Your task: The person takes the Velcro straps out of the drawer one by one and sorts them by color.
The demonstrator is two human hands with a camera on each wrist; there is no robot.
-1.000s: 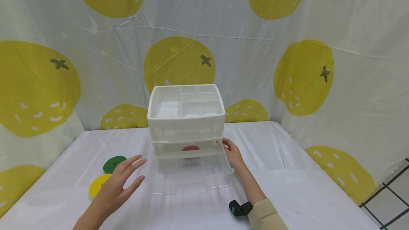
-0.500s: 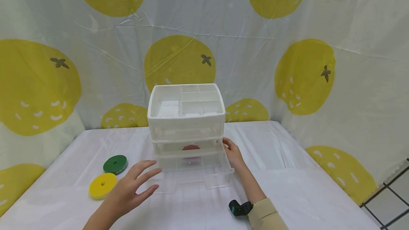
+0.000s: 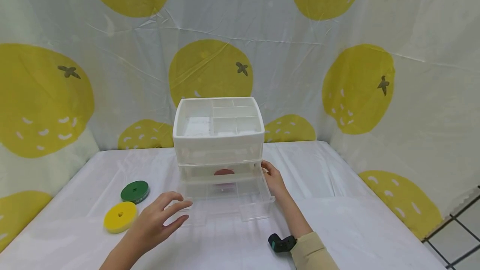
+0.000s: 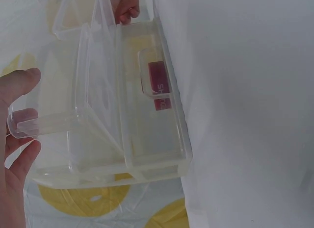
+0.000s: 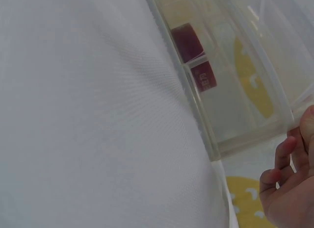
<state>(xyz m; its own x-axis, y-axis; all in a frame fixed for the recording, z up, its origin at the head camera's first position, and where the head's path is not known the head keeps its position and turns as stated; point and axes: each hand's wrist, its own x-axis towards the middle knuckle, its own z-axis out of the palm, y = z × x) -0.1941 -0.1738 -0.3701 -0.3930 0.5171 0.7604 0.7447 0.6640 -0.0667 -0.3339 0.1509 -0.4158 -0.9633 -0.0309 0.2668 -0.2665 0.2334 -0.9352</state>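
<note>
Head view: the clear drawer (image 3: 226, 201) juts from the organizer (image 3: 218, 145) on the tabletop (image 3: 348, 224), left hand (image 3: 155, 226) with loosely spread fingers at its front, right hand (image 3: 273, 179) gripping its corner; push squarely from both sides.

Left hand (image 3: 159, 220) extended forward, palm down, fingers loosely spread, thumb apart. Right hand (image 3: 273, 178) reaching further forward, fingers curled, wrist strap on forearm, beige sleeve.
</note>
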